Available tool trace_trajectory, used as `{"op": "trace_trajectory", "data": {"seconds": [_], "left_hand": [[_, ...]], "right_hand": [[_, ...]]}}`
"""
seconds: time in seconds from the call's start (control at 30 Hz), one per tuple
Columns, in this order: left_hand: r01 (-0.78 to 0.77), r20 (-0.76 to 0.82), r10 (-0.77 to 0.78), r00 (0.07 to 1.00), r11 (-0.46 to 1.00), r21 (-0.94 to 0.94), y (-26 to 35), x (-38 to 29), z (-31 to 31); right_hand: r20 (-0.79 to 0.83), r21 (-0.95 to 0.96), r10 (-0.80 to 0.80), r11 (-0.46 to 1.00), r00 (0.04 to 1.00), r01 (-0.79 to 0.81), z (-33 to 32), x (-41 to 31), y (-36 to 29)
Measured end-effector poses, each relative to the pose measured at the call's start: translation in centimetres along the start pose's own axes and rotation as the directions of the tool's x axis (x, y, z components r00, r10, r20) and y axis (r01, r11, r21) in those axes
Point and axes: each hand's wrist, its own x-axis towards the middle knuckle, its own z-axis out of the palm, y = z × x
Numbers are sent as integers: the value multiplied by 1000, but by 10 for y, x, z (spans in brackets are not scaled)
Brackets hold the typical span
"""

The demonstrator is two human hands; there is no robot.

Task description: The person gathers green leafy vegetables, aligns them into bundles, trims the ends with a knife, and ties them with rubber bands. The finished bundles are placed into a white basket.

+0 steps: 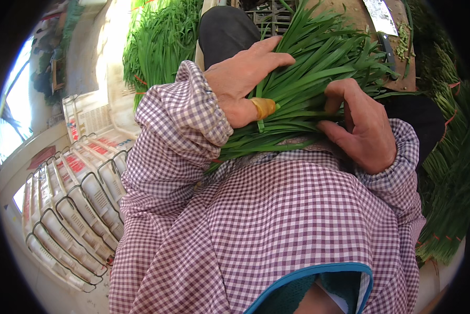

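Long flat green leaves, which look like garlic chives (317,74), lie in a loose bundle across my lap. My left hand (246,84) rests on the bundle's left part, its fingers apart and a yellowish cover on the thumb, which presses against the leaves. On the right, my right hand (358,121) has its thumb and bent fingers around a few leaf ends at the bundle's near side; whether they are pinched tight is hard to tell. Some leaves run under my left wrist towards my checked smock (290,204).
A cleaver (380,17) and a black-handled knife (387,49) lie on a wooden board (405,78) with green trimmings. Tied green bundles stand at upper left (160,47) and right (447,188). Stacked white plastic crates (77,196) with wire handles are at left.
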Motion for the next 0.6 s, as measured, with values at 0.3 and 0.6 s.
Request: {"op": "trace_trajectory", "data": {"seconds": [0.3,0.6], "left_hand": [[-26,-53,24,998,999,-34,-5,-6,-2],[-33,2,33,999,995,89,-10,-7,-5]], "right_hand": [[-39,-23,-30,999,999,29,6,-3,1],[22,-167,-409,898,912,406,23,17,-6]]}}
